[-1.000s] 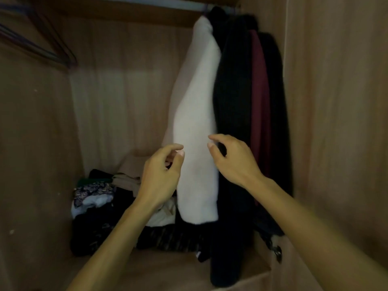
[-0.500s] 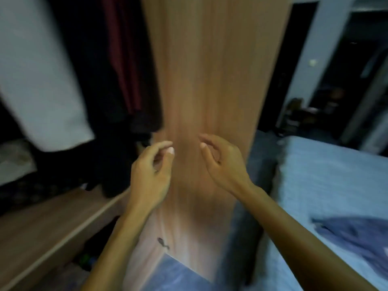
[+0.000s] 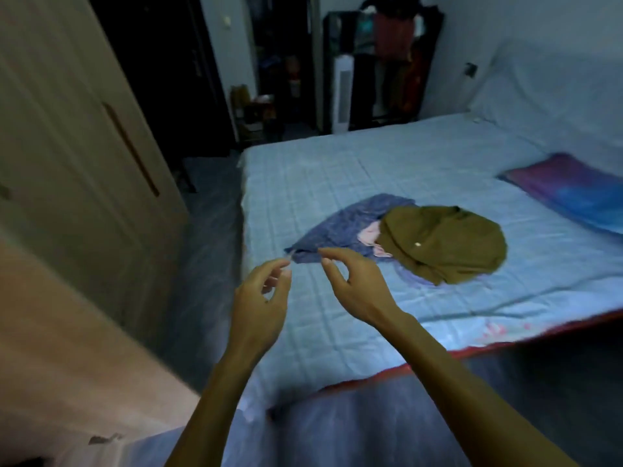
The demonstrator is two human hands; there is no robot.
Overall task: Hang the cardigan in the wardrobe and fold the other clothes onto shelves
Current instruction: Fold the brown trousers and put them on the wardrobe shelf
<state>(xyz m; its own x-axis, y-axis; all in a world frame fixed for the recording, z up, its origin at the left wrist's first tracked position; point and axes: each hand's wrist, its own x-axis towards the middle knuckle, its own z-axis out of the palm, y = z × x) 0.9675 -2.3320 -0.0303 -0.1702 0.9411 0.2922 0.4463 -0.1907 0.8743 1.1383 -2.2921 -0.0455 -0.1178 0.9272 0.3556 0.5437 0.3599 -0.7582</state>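
Untidily heaped, olive garment (image 3: 445, 244) overlaps blue garment (image 3: 340, 227); left hand (image 3: 259, 301) and right hand (image 3: 357, 284) empty, loosely curled.

1. Bed sheet (image 3: 337, 183): matt, quilted cloth.
2. Olive garment (image 3: 448, 230), at 3 o'clock of the blue garment (image 3: 340, 227): matt woven cloth, 1 shiny button (image 3: 418, 244).
3. Blue garment: soft, speckled cloth.
4. Wardrobe door (image 3: 67, 146), 9 o'clock: smooth wood-look panel.

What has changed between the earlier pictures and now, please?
The view swung right, from the hanging clothes inside the wardrobe, past its side panel, to the bed, where a blue garment, a pink garment and an olive-green garment lie together. Nothing was taken hold of or let go. The left hand and right hand stayed raised in front, fingers loosely curled, empty.
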